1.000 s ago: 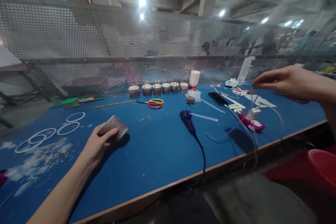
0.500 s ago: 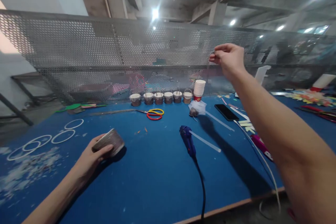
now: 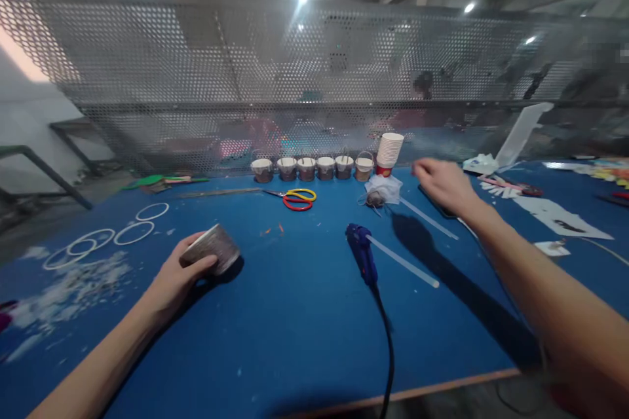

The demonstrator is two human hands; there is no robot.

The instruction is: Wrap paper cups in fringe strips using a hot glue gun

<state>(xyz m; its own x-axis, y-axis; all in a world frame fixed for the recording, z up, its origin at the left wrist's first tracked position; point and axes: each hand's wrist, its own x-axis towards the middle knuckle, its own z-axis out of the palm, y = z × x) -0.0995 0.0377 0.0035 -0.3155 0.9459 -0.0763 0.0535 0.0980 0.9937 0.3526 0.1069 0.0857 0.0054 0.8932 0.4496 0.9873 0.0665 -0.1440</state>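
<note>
My left hand [image 3: 184,268] holds a grey, rough-looking cup [image 3: 216,250] tilted over the blue table [image 3: 289,327]. Raised above the table at the right, my right hand [image 3: 439,184] has its fingers drawn together; whatever they hold, if anything, is too small to name. Beneath that hand a black phone [image 3: 439,205] is partly covered. A blue glue gun [image 3: 362,254] with a clear glue stick lies between my hands. Behind it, a dark thread bundle [image 3: 376,198] rests by crumpled white plastic [image 3: 389,187].
Several small buckets [image 3: 325,169] line the back beside stacked paper cups [image 3: 390,152]. Scissors [image 3: 299,199] lie in front of them. White rings [image 3: 133,233] and pale scraps are at the left. A perforated metal screen [image 3: 275,78] stands behind the table.
My right hand has come down from in front of the screen towards the table. The view has tilted down and shifted. The cup remains in my left hand.
</note>
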